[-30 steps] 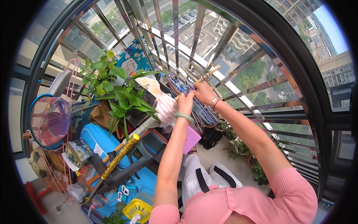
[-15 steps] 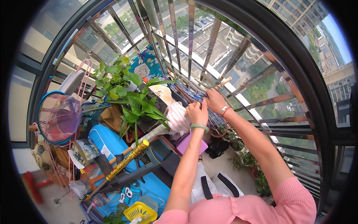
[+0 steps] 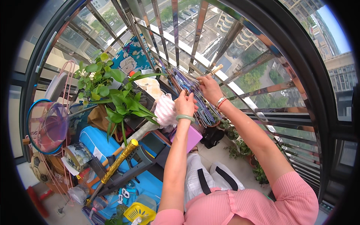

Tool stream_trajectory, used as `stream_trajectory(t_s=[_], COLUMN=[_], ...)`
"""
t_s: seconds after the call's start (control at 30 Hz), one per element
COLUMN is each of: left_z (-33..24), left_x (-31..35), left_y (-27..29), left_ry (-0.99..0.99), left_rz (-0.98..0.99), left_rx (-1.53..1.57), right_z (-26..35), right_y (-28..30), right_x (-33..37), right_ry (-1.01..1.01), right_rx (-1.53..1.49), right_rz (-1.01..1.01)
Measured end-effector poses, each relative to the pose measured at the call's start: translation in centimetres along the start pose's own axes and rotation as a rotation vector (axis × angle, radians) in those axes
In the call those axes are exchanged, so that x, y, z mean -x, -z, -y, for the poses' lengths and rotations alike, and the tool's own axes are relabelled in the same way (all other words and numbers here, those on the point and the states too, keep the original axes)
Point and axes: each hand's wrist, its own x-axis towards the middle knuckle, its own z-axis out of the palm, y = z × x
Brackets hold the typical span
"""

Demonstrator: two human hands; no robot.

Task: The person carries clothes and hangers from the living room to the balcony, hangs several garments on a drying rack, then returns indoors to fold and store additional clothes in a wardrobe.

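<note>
A bundle of thin wire clothes hangers [image 3: 204, 109], mostly blue, purple and grey, hangs along the railing in front of me. My left hand [image 3: 185, 105], a green bangle at its wrist, has its fingers closed on the hangers' near side. On the right, my right hand [image 3: 210, 90] curls its fingers round the upper part of the bundle, close to the end of a wooden rod [image 3: 216, 69]. Exactly which hangers each hand grips is hidden by the fingers. Beside my left wrist lies a pink-and-white striped cloth [image 3: 165, 111].
Leafy potted plants [image 3: 125, 107] crowd the left. Below them are a blue padded board [image 3: 92, 140], a gold-wrapped pole [image 3: 120, 159] and a yellow slotted basket [image 3: 139, 213]. A purple box [image 3: 189, 138] stands under my left forearm. Metal railing bars [image 3: 176, 33] rise ahead.
My view has shifted, so the clutter and railing sit further left. Both hands stay at the hangers; more of the bundle shows between them, and the right hand is slightly farther from the left.
</note>
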Motion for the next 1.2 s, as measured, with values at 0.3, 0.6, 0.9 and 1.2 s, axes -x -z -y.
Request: stream_trajectory(t_s=[0.3,0.6,0.9,1.2], left_z=[-0.3,1.4,3.1,3.7], left_x=[-1.2,-0.1,-1.3,-0.4], left_y=[-2.2,-1.6,-2.8,-1.6], left_ry=[0.040,-0.263,-0.342,-0.495], left_rz=[0.110,-0.031,-0.067,-0.154], left_rx=[-0.021,-0.517,-0.371,-0.344], right_z=[-0.3,-2.1,-0.4,2.4], right_y=[1.5,1.6,1.2,0.5], right_x=[0.3,0.8,1.8,2.1], right_ry=[-0.100,-0.074,0.018,-0.089], right_rx=[0.019,0.059,0.183,0.184], right_rz=[-0.049,-0.113,-0.280,0.007])
